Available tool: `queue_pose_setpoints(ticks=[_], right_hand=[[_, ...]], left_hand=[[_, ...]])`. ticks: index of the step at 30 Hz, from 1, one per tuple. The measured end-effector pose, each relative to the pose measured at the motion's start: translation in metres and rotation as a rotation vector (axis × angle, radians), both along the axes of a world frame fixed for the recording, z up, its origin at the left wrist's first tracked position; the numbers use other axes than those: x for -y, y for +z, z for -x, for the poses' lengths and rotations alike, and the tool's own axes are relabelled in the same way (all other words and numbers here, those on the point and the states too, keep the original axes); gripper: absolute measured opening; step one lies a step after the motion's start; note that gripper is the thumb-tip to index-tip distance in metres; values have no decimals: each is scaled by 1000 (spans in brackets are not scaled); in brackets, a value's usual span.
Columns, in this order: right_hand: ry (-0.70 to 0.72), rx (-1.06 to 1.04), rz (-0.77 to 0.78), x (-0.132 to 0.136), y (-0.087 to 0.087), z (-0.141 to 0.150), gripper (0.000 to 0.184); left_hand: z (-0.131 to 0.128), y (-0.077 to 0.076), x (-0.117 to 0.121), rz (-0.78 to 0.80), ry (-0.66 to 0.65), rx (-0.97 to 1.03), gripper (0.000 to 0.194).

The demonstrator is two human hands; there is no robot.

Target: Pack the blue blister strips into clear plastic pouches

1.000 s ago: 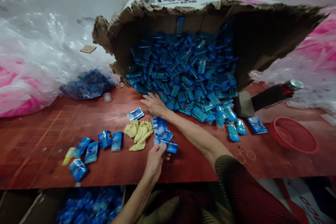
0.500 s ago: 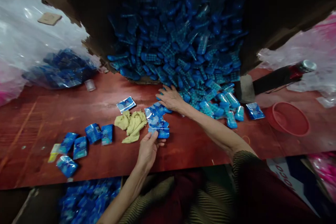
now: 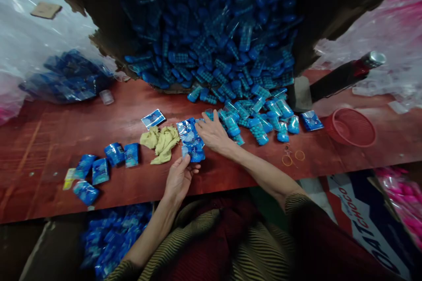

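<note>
My left hand (image 3: 180, 175) pinches the lower edge of a blue printed packet (image 3: 195, 153) between thumb and fingers, low over the red table. More blue packets (image 3: 187, 129) lie just beyond it, overlapping. My right hand (image 3: 214, 134) is palm down beside these packets, fingers spread, at the left edge of a heap of small clear bottles with blue ends (image 3: 259, 131). A bottle (image 3: 209, 115) shows at its fingertips; I cannot tell whether they touch it. A crumpled yellow cloth (image 3: 161, 140) lies left of the packets.
A torn cardboard box (image 3: 306, 35) spills bottles onto the table (image 3: 132, 96). Several loose packets (image 3: 100, 171) lie at left, and one packet (image 3: 311, 120) at right. A red basket (image 3: 352, 127), a dark bar with a metal end (image 3: 346, 77) and rubber bands (image 3: 286, 159) are also at right.
The view has shifted. My right hand has drawn nearer from the box's edge, and bottles at the front of the heap have moved toward me. My left hand keeps its packet.
</note>
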State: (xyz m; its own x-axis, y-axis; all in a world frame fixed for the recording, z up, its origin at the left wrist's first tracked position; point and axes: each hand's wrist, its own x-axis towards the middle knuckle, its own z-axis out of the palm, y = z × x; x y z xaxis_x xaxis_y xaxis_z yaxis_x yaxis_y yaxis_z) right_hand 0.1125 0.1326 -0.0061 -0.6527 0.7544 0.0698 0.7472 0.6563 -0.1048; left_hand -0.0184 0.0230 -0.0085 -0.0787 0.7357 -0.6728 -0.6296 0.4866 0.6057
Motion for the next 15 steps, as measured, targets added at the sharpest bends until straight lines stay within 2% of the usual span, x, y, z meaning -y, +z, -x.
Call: queue_pose_setpoints(ticks=[4, 8, 11, 13, 15], right_hand=[[-9, -5, 30, -5, -10, 20, 31], [38, -129, 158, -5, -21, 26, 33], [14, -361, 234, 7, -19, 18, 33], [-112, -609, 278, 21, -12, 6, 31], [-254, -882, 429, 38, -3, -8, 31]], left_hand=[[7, 4, 8, -30, 21, -22, 37], [10, 0, 12, -35, 19, -14, 35], [7, -2, 11, -17, 28, 21, 32], [4, -2, 10, -7, 40, 45, 28], [2, -2, 10, -1, 52, 69, 25]])
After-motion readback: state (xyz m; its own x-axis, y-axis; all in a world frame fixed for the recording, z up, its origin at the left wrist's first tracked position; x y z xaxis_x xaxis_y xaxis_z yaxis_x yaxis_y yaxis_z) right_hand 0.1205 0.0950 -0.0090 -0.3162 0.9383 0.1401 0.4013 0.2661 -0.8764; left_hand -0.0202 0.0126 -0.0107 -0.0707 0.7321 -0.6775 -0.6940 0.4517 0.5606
